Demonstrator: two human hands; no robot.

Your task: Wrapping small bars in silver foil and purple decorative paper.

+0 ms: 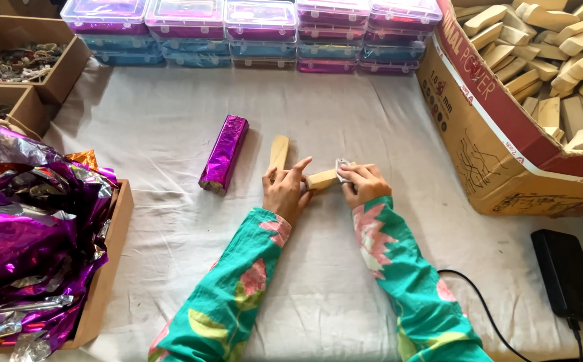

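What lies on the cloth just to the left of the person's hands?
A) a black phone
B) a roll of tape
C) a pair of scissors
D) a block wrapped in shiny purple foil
D: a block wrapped in purple foil lies on the white cloth, left of the left hand.

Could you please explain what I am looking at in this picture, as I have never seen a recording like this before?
There is no machine: a person wears one camera on the head, looking down at their own two hands over a cloth-covered table. The left hand and right hand together hold a wooden block; the right also pinches a small pale thing, too small to tell. Another block and a purple foil-wrapped block lie beside them. Crumpled foil fills a tray at left, a carton of blocks stands at right, plastic boxes are stacked behind, and a black device with a cable lies at right.
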